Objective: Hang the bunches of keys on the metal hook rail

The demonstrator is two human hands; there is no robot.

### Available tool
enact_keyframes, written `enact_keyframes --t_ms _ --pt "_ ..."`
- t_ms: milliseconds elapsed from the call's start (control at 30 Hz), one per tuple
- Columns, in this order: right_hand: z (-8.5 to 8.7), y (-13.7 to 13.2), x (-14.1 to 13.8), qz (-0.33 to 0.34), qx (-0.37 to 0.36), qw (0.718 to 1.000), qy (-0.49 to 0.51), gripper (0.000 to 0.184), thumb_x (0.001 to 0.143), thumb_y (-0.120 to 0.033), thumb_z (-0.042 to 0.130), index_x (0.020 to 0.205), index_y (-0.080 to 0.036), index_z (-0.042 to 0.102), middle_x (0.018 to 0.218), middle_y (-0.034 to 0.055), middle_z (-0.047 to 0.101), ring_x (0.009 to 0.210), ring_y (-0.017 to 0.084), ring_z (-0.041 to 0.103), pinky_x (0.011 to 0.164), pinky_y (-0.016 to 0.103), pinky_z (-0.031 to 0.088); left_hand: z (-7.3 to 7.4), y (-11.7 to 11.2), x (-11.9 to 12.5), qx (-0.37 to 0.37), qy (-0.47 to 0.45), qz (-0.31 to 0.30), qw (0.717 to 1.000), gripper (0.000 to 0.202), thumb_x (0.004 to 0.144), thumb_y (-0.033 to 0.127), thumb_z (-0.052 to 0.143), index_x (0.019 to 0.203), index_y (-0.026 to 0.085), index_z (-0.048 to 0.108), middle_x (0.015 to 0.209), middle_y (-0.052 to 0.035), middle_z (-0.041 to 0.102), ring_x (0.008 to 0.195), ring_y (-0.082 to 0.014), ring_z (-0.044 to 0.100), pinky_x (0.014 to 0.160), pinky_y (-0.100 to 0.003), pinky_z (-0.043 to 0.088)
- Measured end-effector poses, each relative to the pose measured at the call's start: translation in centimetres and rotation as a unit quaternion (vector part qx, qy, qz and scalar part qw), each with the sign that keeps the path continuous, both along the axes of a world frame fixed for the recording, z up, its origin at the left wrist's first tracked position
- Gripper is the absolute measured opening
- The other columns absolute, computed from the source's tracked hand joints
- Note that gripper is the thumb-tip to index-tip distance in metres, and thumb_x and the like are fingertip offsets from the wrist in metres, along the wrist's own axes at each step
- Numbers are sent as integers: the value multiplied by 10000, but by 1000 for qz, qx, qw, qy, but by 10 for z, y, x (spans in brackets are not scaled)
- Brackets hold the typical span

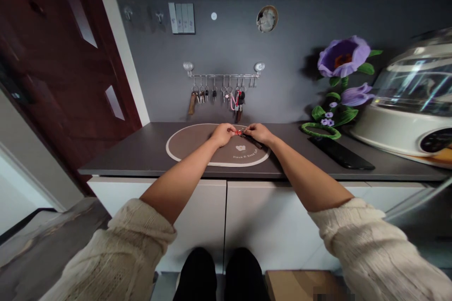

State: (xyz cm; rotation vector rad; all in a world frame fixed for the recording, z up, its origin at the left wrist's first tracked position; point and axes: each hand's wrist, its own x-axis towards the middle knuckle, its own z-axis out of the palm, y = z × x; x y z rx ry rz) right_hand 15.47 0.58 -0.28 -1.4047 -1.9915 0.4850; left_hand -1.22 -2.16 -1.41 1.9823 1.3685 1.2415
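Bundle [239, 132] of small objects, with a red part and a dark strip (it looks like keys, but it is too small for me to be certain), is held between the two hands, just above or on the right half of an oval mat [187, 146]. The left hand [223, 134] has its fingertips pinched together at the red part, with almost no gap in this grip. The right hand [259, 133] is also closed to a pinch, at the other side of the bundle, where the dark strip hangs down toward the mat. Holding it from both sides probably keeps such little parts steady, and the hands are low, so anything slipping would fall only on the mat. This mat lies flat on the dark surface [120, 153], perhaps to protect it from scratches. Behind, on the wall, a rail [226, 75] carries key sets [241, 99] on separate hooks, which seems a way to keep them apart and easy to see. Farther right, a black phone [341, 153] lies flat near the green ring [320, 130] under purple flowers [344, 59], and beyond stands a white appliance [391, 120] with a transparent upper part.
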Motion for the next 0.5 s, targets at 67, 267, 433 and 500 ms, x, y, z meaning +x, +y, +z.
enact_keyframes --t_ms 67,267,433,500 --pt "-1 2 0 9 -10 1000 22 231 637 -372 604 693 -148 622 612 16 599 542 89 481 523 196 358 0 1 0 -3 4 -1 1000 125 675 94 527 756 118 619 717 -35 613 643 -108 515 667 -245 413" --pt "-1 -1 -1 36 -34 994 97 187 616 -316 620 659 -136 592 561 -4 558 501 71 443 503 195 362 -1 3 0 4 6 -8 1000 116 674 100 530 749 124 615 715 -30 614 639 -103 514 664 -240 413" --pt "2 -5 -1 79 -58 984 147 207 605 -318 630 676 -127 593 581 0 568 518 72 457 528 201 381 -4 7 0 8 -2 -11 1000 115 677 115 530 754 128 614 717 -26 616 647 -102 521 662 -237 415" --pt "3 -6 -1 98 -67 980 161 215 605 -322 628 679 -124 589 597 3 573 532 73 464 542 203 384 -5 10 0 11 -9 -11 1000 115 679 124 532 761 128 613 728 -31 617 658 -105 527 665 -238 416"
